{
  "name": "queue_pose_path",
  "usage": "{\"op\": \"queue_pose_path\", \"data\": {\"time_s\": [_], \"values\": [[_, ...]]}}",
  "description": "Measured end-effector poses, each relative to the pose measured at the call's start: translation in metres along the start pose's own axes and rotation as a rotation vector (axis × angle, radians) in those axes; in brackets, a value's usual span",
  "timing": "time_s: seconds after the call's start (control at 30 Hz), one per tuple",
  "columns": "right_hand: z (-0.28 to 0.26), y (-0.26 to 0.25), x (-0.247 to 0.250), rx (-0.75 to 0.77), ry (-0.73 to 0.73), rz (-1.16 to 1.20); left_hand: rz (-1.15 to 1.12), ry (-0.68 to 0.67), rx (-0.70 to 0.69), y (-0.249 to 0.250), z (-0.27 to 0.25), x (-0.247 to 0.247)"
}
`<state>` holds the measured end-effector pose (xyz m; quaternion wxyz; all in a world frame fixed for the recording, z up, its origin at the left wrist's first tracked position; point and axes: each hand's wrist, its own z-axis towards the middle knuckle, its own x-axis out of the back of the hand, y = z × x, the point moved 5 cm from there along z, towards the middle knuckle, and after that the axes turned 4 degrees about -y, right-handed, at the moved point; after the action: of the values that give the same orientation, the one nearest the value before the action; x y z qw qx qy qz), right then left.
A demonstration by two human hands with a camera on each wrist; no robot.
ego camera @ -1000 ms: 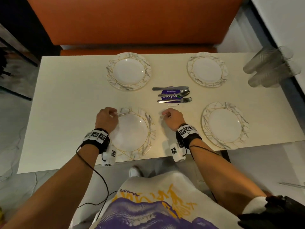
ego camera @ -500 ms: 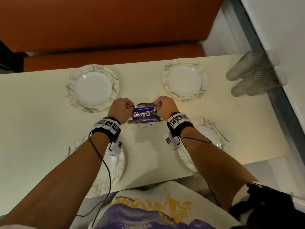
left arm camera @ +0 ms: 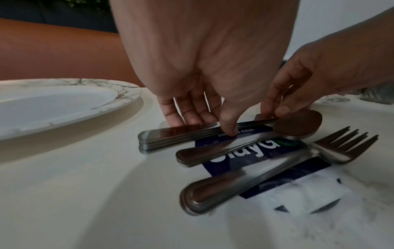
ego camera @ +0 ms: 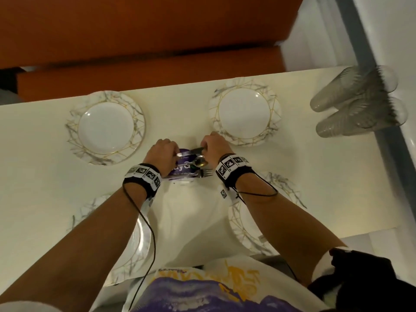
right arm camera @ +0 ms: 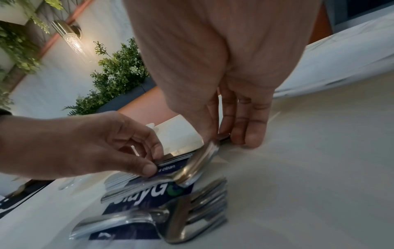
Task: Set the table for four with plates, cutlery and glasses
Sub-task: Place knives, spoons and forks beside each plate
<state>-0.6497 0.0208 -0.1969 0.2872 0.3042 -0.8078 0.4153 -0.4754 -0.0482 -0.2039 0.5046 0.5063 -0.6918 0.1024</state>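
Stacked knives (left arm camera: 181, 134), spoons (left arm camera: 224, 150) and forks (left arm camera: 255, 182) lie side by side on a purple packet (ego camera: 183, 170) at the table's centre. My left hand (ego camera: 174, 154) pinches the knife stack's handle end between thumb and fingers (left arm camera: 208, 125). At the blade end, beside the spoon bowl (left arm camera: 298, 124), my right hand (ego camera: 203, 149) pinches the same stack (right arm camera: 226, 138). The far left plate (ego camera: 105, 128) and far right plate (ego camera: 244, 111) are bare. My forearms partly hide the near left plate (ego camera: 137, 244) and near right plate (ego camera: 245, 228).
Clear stacked glasses (ego camera: 358, 102) lie on their sides at the table's right edge by the wall. An orange bench (ego camera: 146, 70) runs along the far side of the cream table (ego camera: 45, 176). Plants and a wall lamp (right arm camera: 68, 35) show in the right wrist view.
Both hands left the near left plate and reached forward to the cutlery pile. They now pinch the knife stack at its two ends. My head has leaned forward over the table.
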Motion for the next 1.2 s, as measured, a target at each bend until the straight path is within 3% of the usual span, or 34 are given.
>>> {"op": "queue_pose_path", "data": {"time_s": [0.13, 0.4, 0.53, 0.63, 0.8, 0.87, 0.97, 1.2], "values": [[0.005, 0.001, 0.001, -0.008, -0.004, 0.017, 0.058, -0.074, -0.011, 0.004, 0.003, -0.001], [0.005, 0.004, 0.001, -0.003, 0.008, 0.068, 0.119, -0.045, -0.036, 0.013, -0.003, -0.005], [0.003, 0.001, 0.002, -0.003, -0.002, 0.058, 0.034, -0.022, 0.002, 0.011, -0.006, -0.004], [-0.002, -0.002, 0.008, 0.010, 0.099, 0.118, -0.041, 0.010, 0.046, 0.002, -0.007, 0.002], [-0.012, -0.020, 0.024, 0.026, 0.314, 0.304, -0.214, 0.187, 0.137, -0.013, -0.019, 0.029], [-0.013, -0.033, 0.020, 0.032, 0.273, 0.438, -0.300, 0.277, 0.161, -0.015, -0.030, 0.041], [-0.013, -0.062, 0.008, 0.062, 0.155, 0.551, -0.488, 0.304, 0.148, -0.010, -0.050, 0.053], [-0.038, -0.102, -0.028, 0.148, 0.153, 0.598, -0.948, 0.297, 0.175, -0.030, -0.108, 0.031]]}}
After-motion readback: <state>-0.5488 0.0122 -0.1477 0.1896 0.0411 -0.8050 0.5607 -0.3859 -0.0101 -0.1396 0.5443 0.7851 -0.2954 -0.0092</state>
